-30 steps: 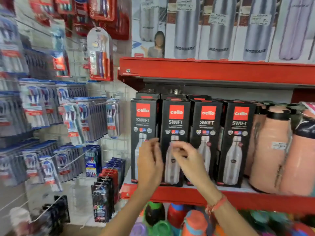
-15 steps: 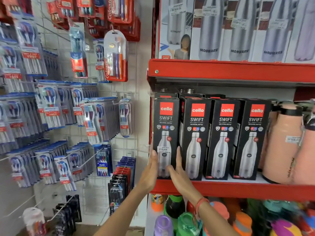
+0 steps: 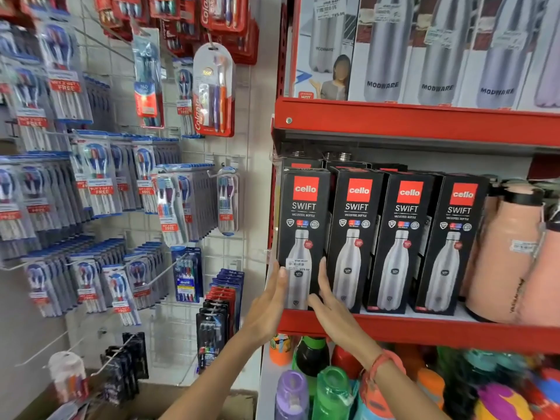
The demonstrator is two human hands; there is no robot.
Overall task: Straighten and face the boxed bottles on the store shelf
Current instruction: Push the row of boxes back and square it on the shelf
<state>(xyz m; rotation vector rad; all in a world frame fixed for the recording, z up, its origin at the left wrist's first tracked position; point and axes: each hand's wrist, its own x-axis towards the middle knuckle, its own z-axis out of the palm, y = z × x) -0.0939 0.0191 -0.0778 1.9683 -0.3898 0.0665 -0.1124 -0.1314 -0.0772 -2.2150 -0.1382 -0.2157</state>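
Several black boxed bottles stand upright in a front row on the red shelf (image 3: 424, 330), labels facing out. The leftmost box (image 3: 304, 213) sits at the shelf's left end. My left hand (image 3: 268, 301) lies flat against its lower left side. My right hand (image 3: 331, 310) presses its lower right side, fingers slipped between it and the second box (image 3: 357, 225). The box is clamped between both palms. The third box (image 3: 406, 237) and the fourth box (image 3: 457, 237) stand untouched to the right. More boxes show behind the row.
Peach flasks (image 3: 506, 253) crowd the shelf right of the boxes. Silver-bottle cartons (image 3: 385, 50) fill the upper shelf. Coloured bottles (image 3: 333, 389) stand on the shelf below. Toothbrush packs (image 3: 100, 183) hang on pegs on the grid wall to the left.
My hands dropped from the fronts of the first two boxes to the lower sides of the leftmost box. The row now looks more even and square.
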